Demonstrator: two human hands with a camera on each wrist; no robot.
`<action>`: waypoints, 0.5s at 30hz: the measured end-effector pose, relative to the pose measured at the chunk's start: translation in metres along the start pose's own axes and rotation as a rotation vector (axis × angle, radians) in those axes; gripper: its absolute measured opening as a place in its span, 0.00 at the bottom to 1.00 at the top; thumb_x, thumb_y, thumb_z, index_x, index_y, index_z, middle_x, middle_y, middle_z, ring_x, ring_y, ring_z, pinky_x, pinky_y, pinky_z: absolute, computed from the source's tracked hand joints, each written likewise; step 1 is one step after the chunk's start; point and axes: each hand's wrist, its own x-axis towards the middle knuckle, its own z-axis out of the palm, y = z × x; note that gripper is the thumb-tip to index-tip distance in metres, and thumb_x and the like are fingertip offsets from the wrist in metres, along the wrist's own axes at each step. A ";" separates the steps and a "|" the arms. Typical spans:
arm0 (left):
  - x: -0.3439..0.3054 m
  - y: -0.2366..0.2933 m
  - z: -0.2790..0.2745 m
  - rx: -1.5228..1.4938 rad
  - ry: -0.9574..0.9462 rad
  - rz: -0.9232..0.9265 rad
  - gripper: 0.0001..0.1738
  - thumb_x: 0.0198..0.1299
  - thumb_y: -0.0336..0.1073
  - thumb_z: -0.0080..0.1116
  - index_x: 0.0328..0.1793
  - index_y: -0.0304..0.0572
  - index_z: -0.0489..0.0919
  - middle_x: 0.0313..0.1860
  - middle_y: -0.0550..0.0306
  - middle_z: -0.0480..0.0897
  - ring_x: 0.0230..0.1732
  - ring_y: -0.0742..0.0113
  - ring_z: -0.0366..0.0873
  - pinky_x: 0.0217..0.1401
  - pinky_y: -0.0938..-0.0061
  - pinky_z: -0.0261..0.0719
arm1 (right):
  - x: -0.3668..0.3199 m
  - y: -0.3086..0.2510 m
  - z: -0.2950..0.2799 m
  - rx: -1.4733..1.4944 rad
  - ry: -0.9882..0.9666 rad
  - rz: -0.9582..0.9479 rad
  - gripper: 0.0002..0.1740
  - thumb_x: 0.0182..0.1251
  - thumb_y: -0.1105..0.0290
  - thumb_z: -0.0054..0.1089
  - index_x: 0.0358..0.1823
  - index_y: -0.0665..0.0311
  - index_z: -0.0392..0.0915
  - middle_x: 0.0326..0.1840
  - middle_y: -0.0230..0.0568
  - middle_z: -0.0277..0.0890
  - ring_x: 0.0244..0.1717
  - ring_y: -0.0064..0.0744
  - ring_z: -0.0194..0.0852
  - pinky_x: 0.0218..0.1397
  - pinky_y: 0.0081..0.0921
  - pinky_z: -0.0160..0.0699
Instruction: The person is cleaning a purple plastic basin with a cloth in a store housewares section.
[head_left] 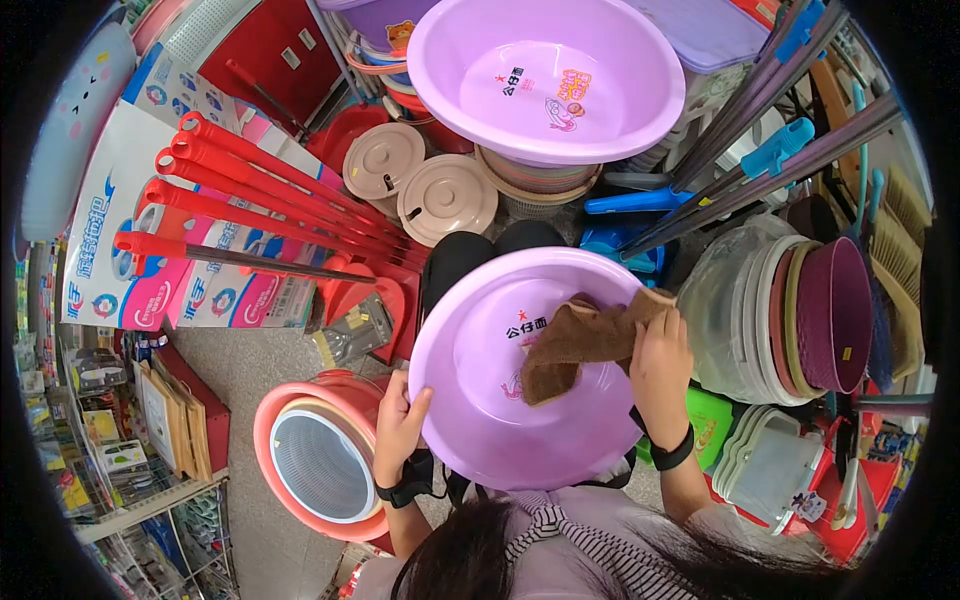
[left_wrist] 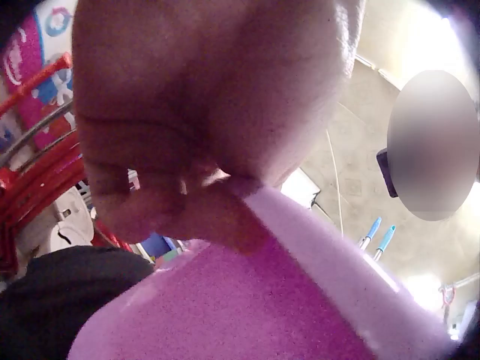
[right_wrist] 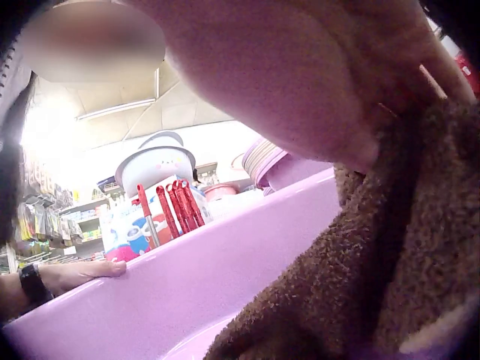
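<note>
A round purple plastic basin [head_left: 470, 430] with a printed cartoon and lettering on its bottom sits in front of the person, over the lap. The left hand [head_left: 398, 425] grips its rim on the left side; in the left wrist view the fingers curl over the lilac rim [left_wrist: 322, 255]. Inside the basin, on the right, a brown fuzzy cloth [head_left: 558, 352] hangs folded from the right hand [head_left: 663, 368], which holds its upper end near the right rim. The right wrist view shows the cloth [right_wrist: 352, 277] bunched beneath the palm, its lower end against the basin's inside.
A second purple basin [head_left: 545, 80] stands ahead on stacked tubs, beside beige lidded buckets [head_left: 447, 200]. Red-handled poles [head_left: 260, 215] lean at left, and stacked pink and white baskets [head_left: 320, 465] stand below them. Nested buckets [head_left: 835, 315] and grey poles crowd the right.
</note>
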 end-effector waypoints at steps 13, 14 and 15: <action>-0.008 0.014 0.020 0.248 -0.281 -0.059 0.26 0.61 0.30 0.63 0.63 0.39 0.67 0.25 0.59 0.75 0.24 0.71 0.74 0.31 0.76 0.73 | 0.091 -0.022 -0.007 0.290 0.130 -0.634 0.21 0.53 0.81 0.51 0.51 0.75 0.74 0.56 0.53 0.72 0.59 0.54 0.68 0.63 0.42 0.68; -0.005 0.016 0.026 0.236 -0.265 -0.029 0.26 0.62 0.29 0.62 0.64 0.39 0.66 0.23 0.59 0.73 0.24 0.73 0.73 0.30 0.77 0.72 | 0.089 -0.033 -0.008 0.313 0.104 -0.701 0.21 0.52 0.81 0.51 0.51 0.76 0.74 0.55 0.53 0.72 0.60 0.54 0.67 0.66 0.43 0.65; -0.005 0.017 0.033 0.226 -0.249 0.000 0.26 0.63 0.29 0.61 0.64 0.39 0.65 0.22 0.59 0.72 0.23 0.74 0.72 0.29 0.77 0.71 | 0.087 -0.045 -0.009 0.336 0.078 -0.766 0.22 0.51 0.80 0.51 0.51 0.76 0.75 0.55 0.53 0.71 0.62 0.53 0.65 0.69 0.45 0.62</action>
